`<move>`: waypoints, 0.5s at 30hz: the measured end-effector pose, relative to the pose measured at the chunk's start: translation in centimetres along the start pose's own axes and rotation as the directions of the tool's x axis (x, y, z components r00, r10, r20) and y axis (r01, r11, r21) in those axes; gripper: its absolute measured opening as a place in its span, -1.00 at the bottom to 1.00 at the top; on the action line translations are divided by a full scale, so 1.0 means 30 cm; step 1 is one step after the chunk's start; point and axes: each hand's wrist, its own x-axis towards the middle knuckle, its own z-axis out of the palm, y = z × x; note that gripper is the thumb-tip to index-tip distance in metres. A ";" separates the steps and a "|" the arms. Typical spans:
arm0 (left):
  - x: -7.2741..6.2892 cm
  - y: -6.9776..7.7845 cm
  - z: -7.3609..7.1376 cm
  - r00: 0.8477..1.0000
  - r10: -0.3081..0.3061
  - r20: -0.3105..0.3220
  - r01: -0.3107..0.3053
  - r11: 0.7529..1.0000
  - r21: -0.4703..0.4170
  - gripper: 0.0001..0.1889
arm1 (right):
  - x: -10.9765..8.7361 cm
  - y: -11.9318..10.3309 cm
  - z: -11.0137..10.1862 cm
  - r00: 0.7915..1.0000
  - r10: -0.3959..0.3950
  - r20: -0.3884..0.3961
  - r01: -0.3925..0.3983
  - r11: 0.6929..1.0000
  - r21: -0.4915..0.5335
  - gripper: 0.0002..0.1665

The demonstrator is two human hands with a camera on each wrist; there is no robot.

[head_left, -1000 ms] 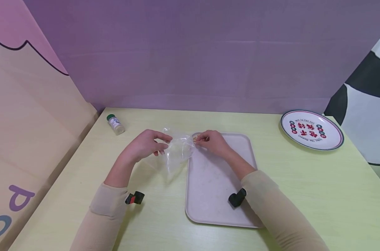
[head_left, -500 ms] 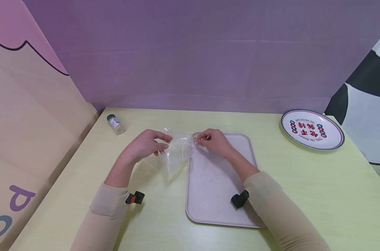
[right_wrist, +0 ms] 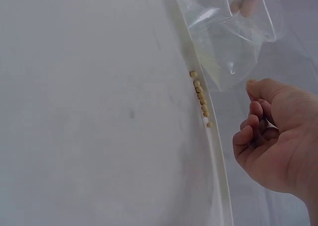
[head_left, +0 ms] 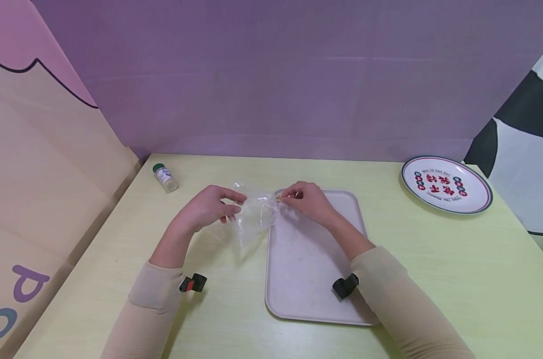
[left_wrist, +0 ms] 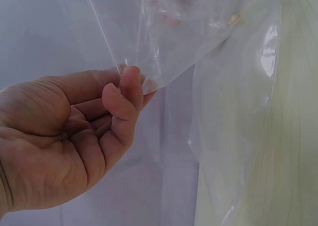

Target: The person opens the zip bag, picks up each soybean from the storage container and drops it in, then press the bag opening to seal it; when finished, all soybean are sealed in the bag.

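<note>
A clear plastic bag [head_left: 255, 214] hangs in folds between my hands, overlapping the tray's left edge. My left hand [head_left: 213, 207] pinches the bag's edge; in the left wrist view its fingers [left_wrist: 131, 84] bend against the plastic. My right hand [head_left: 310, 203] is over the far left corner of a pale tray [head_left: 316, 284], fingertips close together beside several small tan beans [right_wrist: 201, 98]. These beans line the inside of the tray's rim in the right wrist view. There, the right hand's fingers curl in near the thumb; I cannot tell whether they hold a bean.
A small green-capped bottle [head_left: 165, 178] lies at the far left of the light table [head_left: 87, 299]. At the far right is an oval plate [head_left: 446, 184] with red lettering. A purple backdrop [head_left: 298, 80] rises behind the table.
My right hand has lifted slightly and shifted a little away from the beans, its forearm moving right. The left hand and the bag hold almost still.
</note>
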 end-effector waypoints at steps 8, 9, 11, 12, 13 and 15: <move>0.000 -0.001 0.002 1.000 -0.001 -0.002 0.001 1.000 0.001 -0.62 | -0.012 -0.031 -0.013 1.000 -0.026 -0.008 0.026 1.000 0.014 -0.85; 0.000 -0.001 0.002 1.000 -0.001 -0.002 0.001 1.000 0.002 -0.62 | -0.015 -0.036 -0.015 0.999 -0.031 -0.009 0.032 0.999 0.018 -0.86; 0.000 -0.002 0.002 1.000 -0.004 0.000 0.004 1.000 0.005 -0.62 | -0.019 -0.047 -0.017 0.999 -0.044 -0.011 0.045 0.999 0.025 -0.86; 0.000 -0.002 0.002 1.000 -0.005 0.001 0.005 1.000 0.006 -0.62 | -0.023 -0.054 -0.018 0.999 -0.053 -0.011 0.053 0.998 0.029 -0.86; 0.000 -0.002 0.003 1.000 -0.007 0.000 0.007 1.000 0.005 -0.62 | -0.025 -0.060 -0.019 0.998 -0.059 -0.014 0.060 0.998 0.033 -0.87; -0.001 0.000 0.002 1.000 -0.011 0.001 0.011 1.000 0.004 -0.62 | -0.030 -0.071 -0.020 0.997 -0.069 -0.017 0.070 0.997 0.039 -0.87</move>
